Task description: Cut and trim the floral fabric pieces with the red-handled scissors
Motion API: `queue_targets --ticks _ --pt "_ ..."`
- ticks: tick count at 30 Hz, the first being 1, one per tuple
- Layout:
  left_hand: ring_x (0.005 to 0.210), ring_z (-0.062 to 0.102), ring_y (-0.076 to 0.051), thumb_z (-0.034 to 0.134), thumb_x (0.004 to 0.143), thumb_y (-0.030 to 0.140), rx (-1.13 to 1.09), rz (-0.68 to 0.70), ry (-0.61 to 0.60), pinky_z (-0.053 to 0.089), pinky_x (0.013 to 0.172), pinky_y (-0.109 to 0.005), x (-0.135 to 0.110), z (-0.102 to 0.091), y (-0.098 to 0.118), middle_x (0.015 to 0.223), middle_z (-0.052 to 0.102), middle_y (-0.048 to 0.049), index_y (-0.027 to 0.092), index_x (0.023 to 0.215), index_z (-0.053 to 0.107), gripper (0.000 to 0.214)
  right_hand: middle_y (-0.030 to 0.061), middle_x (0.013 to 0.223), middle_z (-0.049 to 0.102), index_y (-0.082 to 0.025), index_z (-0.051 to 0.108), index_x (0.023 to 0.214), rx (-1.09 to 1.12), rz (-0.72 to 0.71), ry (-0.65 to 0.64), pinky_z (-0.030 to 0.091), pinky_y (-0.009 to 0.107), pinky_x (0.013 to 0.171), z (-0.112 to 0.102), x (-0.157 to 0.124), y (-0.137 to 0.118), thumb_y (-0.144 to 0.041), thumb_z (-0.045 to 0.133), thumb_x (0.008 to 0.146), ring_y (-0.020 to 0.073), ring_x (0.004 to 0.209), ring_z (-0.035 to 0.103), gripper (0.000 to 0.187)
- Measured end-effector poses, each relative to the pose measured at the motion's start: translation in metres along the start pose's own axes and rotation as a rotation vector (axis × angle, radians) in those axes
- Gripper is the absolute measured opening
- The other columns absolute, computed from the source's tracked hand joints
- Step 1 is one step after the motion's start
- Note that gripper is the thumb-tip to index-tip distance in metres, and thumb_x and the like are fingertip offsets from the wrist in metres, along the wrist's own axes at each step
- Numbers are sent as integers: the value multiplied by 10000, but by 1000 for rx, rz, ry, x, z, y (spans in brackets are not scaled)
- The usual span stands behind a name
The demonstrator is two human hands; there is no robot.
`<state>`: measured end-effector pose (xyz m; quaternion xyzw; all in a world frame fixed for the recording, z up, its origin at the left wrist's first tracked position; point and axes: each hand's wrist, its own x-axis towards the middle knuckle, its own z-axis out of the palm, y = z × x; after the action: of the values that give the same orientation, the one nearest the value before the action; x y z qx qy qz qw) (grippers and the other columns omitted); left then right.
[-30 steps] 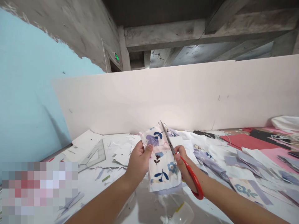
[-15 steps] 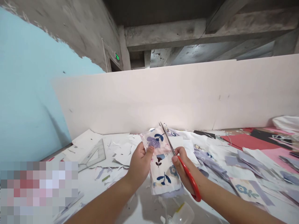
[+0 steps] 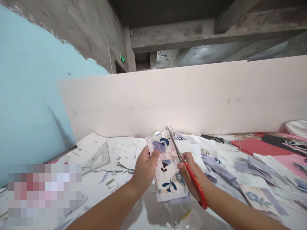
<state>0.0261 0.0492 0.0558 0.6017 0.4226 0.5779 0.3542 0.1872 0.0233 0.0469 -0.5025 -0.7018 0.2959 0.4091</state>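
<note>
My left hand point(image 3: 144, 169) pinches the left edge of a floral fabric piece point(image 3: 167, 166), white with blue and purple flowers, and holds it up above the table. My right hand point(image 3: 189, 172) grips red-handled scissors point(image 3: 185, 166). Their blades run up along the fabric's right edge, with the tips pointing away from me. A purple layer shows under the fabric's lower edge.
The white table point(image 3: 100, 188) is strewn with paper and fabric scraps. A clear set square point(image 3: 98, 156) lies at the left. Red and pink sheets point(image 3: 263, 147) and floral cut pieces point(image 3: 254, 195) lie at the right. A pale board point(image 3: 192, 99) stands along the back. A clear plastic item point(image 3: 192, 220) sits near me.
The fabric and both hands have sunk a little and the scissors have slid slightly lower along the fabric's right edge. The view has shifted a little.
</note>
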Motion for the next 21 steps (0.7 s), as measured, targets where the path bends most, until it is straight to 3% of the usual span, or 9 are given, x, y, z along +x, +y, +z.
queue_targets --ticks 7,13,21 --pt "858 591 -229 471 769 502 -9 -2 -2 436 759 -339 0 0 -3 886 648 -67 170 993 560 410 -103 500 297 -237 244 831 -68 26 8 285 229 454 2 1 2 -610 203 813 117 452 337 376" --pt "796 594 -205 467 771 505 -4 -7 -4 442 723 -317 0 0 -5 845 645 -47 182 975 559 393 -109 534 351 -247 229 844 64 126 -49 323 211 401 4 -1 0 -607 252 802 85 373 355 364" --pt "725 575 -180 477 762 512 6 -27 -14 447 687 -304 0 0 -3 790 623 -28 180 970 553 399 -108 545 334 -254 248 870 165 99 -56 327 198 351 7 -2 4 -632 264 792 68 357 330 387"
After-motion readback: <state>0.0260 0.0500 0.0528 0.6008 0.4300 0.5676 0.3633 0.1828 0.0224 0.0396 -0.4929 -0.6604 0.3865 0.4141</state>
